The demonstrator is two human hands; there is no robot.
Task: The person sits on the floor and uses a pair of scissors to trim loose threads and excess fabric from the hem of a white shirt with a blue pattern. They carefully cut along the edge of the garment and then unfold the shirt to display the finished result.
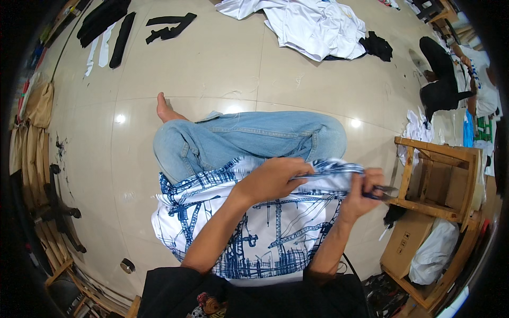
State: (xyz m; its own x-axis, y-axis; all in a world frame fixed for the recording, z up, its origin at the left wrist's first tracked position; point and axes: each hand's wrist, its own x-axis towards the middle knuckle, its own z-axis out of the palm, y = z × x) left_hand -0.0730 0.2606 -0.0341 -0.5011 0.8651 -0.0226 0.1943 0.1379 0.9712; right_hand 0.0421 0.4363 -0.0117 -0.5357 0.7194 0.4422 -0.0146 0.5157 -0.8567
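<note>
A white cloth garment printed with blue line drawings (260,233) lies across my lap, over light blue jeans (254,135). My left hand (278,177) is closed on a bunched edge of it near the middle. To the right, my right hand (363,193) is curled round a small pair of scissors (386,189) with dark handles, its metal tip pointing right, away from the cloth. The gathered cloth edge runs between both hands and is blurred by motion. Whether the right fingers also pinch the cloth cannot be made out.
White garments (318,29) and a black cloth bundle (377,46) lie ahead on the tiled floor. Black strips (172,26) are at the far left. A wooden stool (435,209) and a cardboard box (405,241) stand at right. Another person (445,79) sits at far right.
</note>
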